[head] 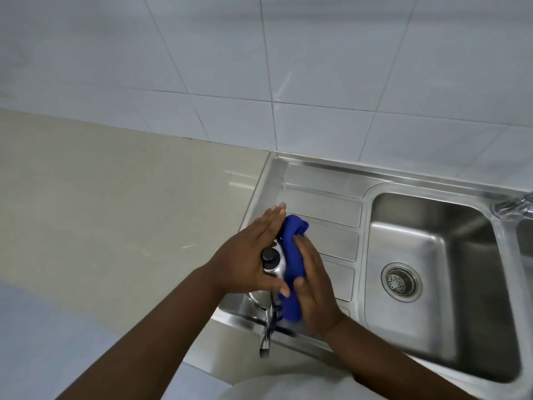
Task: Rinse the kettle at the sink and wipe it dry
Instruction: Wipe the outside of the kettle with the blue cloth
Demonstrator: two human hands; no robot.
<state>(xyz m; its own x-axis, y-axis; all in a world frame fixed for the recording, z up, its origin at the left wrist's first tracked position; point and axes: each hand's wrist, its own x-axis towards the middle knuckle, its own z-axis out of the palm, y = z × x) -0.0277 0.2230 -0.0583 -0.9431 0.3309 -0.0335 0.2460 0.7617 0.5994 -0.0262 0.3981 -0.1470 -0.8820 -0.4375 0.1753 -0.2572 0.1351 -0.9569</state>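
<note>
A small shiny steel kettle (277,262) with a black lid knob stands on the draining board (326,209) of the sink. My left hand (248,255) lies flat against the kettle's left side and holds it. My right hand (313,287) presses a blue cloth (291,249) against the kettle's right side. The cloth and both hands hide most of the kettle's body. Its thin metal handle (266,327) sticks out towards me, blurred.
The steel sink bowl (427,249) with a round drain strainer (401,281) lies to the right. A tap (516,204) shows at the right edge. A beige countertop (115,197) stretches left, with a white tiled wall (288,67) behind.
</note>
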